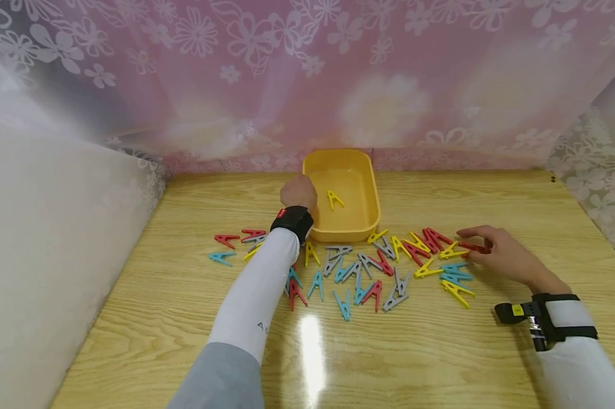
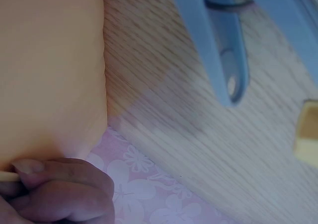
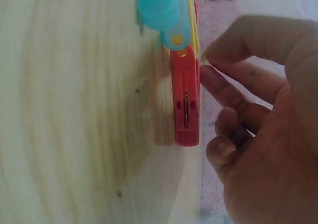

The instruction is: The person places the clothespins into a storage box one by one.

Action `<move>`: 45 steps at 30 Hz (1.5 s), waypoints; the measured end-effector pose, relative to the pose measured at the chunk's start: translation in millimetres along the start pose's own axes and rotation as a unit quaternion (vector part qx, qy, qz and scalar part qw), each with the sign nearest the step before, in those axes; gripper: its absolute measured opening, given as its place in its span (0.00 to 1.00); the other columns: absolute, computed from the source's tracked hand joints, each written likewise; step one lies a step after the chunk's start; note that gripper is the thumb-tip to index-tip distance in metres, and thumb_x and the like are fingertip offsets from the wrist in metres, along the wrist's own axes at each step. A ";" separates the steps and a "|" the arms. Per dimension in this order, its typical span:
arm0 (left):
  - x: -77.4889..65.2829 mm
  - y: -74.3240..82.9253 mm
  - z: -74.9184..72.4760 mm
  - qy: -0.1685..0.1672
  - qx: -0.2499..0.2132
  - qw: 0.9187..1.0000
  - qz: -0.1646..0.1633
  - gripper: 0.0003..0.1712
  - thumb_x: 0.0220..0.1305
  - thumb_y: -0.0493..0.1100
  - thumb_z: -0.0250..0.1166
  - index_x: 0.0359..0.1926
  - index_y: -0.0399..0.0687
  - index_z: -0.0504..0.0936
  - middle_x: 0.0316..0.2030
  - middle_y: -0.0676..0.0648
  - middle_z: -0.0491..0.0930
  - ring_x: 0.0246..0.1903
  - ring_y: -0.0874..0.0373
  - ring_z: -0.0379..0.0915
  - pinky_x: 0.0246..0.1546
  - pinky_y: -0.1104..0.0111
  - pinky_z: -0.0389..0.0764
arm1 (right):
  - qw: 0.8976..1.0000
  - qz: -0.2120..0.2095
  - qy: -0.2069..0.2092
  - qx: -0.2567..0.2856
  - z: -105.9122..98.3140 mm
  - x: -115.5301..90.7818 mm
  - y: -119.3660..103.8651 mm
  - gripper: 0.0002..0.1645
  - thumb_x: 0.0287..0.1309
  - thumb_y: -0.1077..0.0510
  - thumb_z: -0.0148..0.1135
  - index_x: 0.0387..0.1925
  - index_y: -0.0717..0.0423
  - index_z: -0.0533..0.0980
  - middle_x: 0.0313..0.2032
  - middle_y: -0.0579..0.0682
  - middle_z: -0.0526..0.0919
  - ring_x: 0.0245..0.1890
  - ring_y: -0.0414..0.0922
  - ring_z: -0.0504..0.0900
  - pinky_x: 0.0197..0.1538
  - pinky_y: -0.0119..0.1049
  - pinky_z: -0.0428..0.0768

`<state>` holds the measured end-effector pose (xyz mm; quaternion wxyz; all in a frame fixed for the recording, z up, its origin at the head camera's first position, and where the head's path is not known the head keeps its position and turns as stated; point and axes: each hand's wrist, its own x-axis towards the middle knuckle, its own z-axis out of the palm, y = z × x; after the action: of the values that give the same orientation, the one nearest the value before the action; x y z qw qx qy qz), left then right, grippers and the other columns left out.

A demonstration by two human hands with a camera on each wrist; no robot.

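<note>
At the left side of the yellow tray (image 1: 377, 199), my left hand (image 1: 299, 192) has its fingers curled. In the left wrist view its thumb and fingers pinch a thin pale-yellow piece (image 2: 7, 176), mostly hidden; I cannot tell whether it is a clothespin or the tray's rim. My right hand (image 1: 506, 255) reaches in at the right end of the clothespins. Its thumb and index finger are spread on either side of a red clothespin (image 1: 475, 247). In the right wrist view the fingertips are right beside that red clothespin (image 3: 187, 100). A yellow clothespin (image 1: 335, 200) lies inside the tray.
Several red, blue, grey and yellow clothespins lie scattered before the tray, among them a blue clothespin (image 1: 343, 305). A yellow clothespin (image 1: 456, 292) is below the right hand. The wooden table (image 1: 184, 341) meets a pink floral curtain (image 1: 287, 85) behind the tray.
</note>
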<state>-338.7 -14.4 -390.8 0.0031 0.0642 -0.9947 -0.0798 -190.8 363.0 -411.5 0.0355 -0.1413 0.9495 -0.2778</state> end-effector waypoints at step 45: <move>3.5 -1.4 2.1 0.006 -0.003 1.000 -0.007 0.16 0.73 0.47 0.51 0.40 0.47 0.84 0.33 0.50 0.82 0.32 0.56 0.80 0.29 0.65 0.80 | 0.987 -0.078 0.136 -0.040 9.1 69.6 -76.3 0.21 0.57 0.62 0.66 0.51 0.68 0.76 0.48 0.67 0.76 0.49 0.64 0.68 0.54 0.62 0.59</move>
<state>-342.1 -15.9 -393.2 0.0085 0.0713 -0.9940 -0.0821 -237.2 276.8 -377.5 -0.1213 -0.1767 0.9419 -0.2585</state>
